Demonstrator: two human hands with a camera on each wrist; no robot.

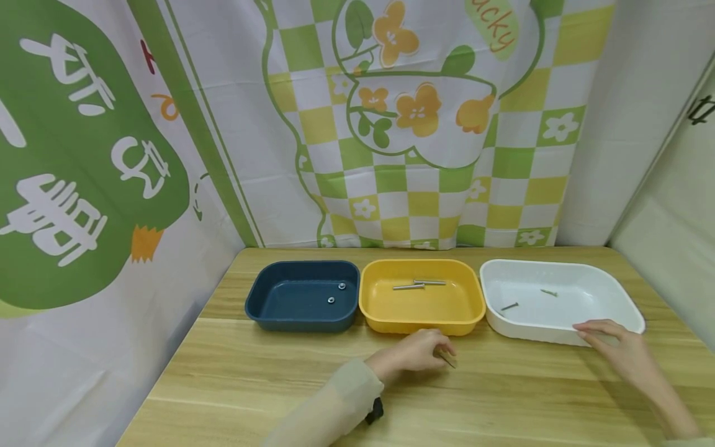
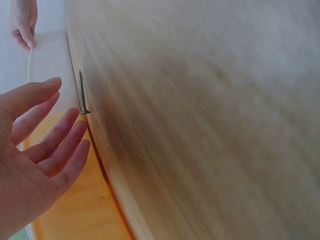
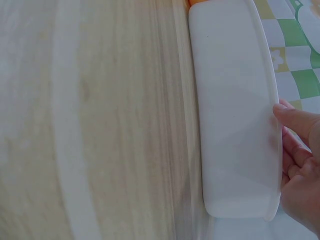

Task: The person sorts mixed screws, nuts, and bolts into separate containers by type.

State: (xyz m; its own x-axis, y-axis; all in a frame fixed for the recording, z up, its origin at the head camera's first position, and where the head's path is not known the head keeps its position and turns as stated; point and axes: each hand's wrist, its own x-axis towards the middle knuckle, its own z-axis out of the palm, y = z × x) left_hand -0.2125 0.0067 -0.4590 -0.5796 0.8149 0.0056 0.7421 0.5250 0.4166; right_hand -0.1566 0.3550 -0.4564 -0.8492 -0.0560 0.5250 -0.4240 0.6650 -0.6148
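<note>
My left hand (image 1: 420,351) is low over the table in front of the yellow tray (image 1: 422,326). In the left wrist view its fingers (image 2: 52,135) are loosely bent and spread, with the thumb apart. A dark pointed screw (image 2: 82,94) lies just beyond the fingertips, close to the yellow tray; the head view shows this screw (image 1: 448,359) partly behind the hand. On the right, my right hand (image 1: 620,349) pinches the front rim of the white tray (image 3: 237,110), thumb outside and fingers over the edge. Two small screws (image 1: 549,292) lie apart inside the white tray.
Two long silvery bolts (image 1: 409,287) lie in the yellow tray. A dark blue tray (image 1: 301,325) at the left holds two small nut-like metal pieces (image 1: 342,286). The three trays stand in a row on the wooden table (image 1: 503,397), before a patterned cloth (image 1: 391,205).
</note>
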